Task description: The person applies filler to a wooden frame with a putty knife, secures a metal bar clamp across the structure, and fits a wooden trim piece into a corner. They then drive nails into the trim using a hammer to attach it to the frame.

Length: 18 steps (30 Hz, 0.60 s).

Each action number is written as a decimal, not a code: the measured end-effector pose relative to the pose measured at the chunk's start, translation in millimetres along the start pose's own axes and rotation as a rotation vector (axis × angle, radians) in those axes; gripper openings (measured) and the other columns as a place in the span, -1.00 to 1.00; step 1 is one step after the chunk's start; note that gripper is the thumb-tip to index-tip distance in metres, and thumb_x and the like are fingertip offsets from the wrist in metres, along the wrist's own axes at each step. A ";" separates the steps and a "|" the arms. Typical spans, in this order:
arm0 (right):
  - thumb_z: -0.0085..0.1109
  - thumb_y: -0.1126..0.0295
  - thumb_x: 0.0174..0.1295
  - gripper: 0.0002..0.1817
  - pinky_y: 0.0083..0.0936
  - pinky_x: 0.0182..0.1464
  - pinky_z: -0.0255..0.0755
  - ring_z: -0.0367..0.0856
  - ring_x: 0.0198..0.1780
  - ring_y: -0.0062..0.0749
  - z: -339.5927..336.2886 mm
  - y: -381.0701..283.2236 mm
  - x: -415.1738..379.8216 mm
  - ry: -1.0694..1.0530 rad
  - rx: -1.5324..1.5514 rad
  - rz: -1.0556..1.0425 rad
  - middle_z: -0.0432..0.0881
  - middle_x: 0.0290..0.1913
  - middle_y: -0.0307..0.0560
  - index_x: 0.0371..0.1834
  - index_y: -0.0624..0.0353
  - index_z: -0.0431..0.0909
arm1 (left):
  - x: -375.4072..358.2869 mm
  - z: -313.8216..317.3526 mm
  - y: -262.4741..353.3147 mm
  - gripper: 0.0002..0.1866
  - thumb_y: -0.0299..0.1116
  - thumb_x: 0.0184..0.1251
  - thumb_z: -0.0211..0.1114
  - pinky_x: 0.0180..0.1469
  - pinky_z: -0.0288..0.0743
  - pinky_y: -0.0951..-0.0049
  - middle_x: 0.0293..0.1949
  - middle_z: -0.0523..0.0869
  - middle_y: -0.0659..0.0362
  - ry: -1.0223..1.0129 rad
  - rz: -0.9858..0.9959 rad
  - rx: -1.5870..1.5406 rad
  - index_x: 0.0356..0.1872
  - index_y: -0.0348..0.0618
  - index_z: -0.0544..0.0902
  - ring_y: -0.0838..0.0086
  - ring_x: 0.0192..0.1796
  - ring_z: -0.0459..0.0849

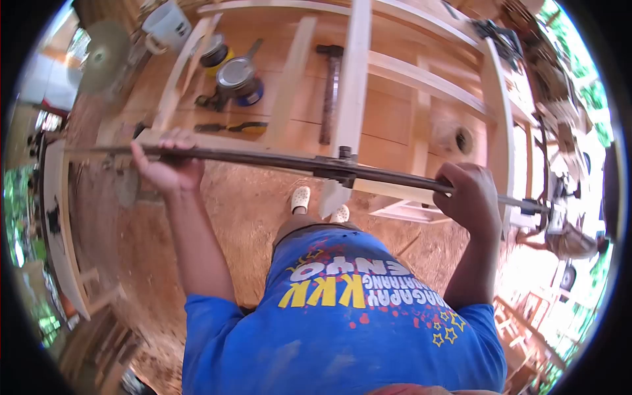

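Observation:
A long dark metal bar clamp (276, 160) runs across the view in front of me, level with the near edge of a pale wooden frame (395, 66) on a workbench. My left hand (164, 164) grips the bar near its left end. My right hand (469, 197) grips it toward the right end, just left of the clamp's end fitting (534, 207). The clamp's sliding jaw (339, 168) sits at the middle, against an upright slat of the frame (353, 72).
On the bench inside the frame lie a hammer (331, 85), tins (238, 78), a white mug (168, 26) and pliers (230, 128). A round saw blade (102, 56) hangs at the left. Sawdust covers the floor (243, 217) around my white shoes (301, 199). More wooden frames stand at the right.

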State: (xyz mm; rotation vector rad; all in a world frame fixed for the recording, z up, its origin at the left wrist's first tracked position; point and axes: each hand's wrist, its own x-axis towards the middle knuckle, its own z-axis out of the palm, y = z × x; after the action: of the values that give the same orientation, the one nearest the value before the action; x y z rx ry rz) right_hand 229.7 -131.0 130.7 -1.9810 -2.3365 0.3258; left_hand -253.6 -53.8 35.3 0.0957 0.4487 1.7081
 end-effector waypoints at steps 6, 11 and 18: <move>0.40 0.44 -0.10 -0.83 -0.06 -0.13 0.48 0.65 -0.31 0.02 9.1 -3.4 8.0 0.045 -0.016 -0.090 0.65 -0.48 -0.01 -0.40 0.10 0.64 | 7.0 7.9 3.8 -0.32 0.47 0.33 0.12 -0.43 0.32 0.44 -0.66 0.41 0.32 0.110 0.029 -0.016 -0.64 0.06 0.35 0.49 -0.59 0.40; 0.36 0.47 -0.09 -0.86 -0.06 -0.14 0.47 0.65 -0.32 0.05 13.2 -15.3 22.1 0.064 -0.043 -0.117 0.64 -0.49 0.00 -0.41 0.12 0.65 | 16.9 11.0 5.5 -0.33 0.38 0.37 0.17 -0.42 0.38 0.43 -0.62 0.44 0.28 0.172 0.109 0.000 -0.63 -0.03 0.40 0.45 -0.56 0.43; 0.37 0.47 -0.06 -0.87 -0.06 -0.15 0.48 0.65 -0.37 0.07 18.9 -23.9 29.0 0.059 0.009 -0.149 0.64 -0.53 0.03 -0.40 0.12 0.67 | 31.5 12.5 10.8 -0.32 0.40 0.34 0.19 -0.43 0.37 0.43 -0.66 0.40 0.30 0.150 0.104 0.004 -0.66 0.02 0.37 0.46 -0.60 0.42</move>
State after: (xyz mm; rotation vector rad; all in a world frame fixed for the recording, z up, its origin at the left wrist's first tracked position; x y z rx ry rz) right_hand 198.2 -108.5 114.5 -1.7731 -2.4229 0.2643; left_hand -265.8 -21.8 44.7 -0.0068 0.5672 1.8238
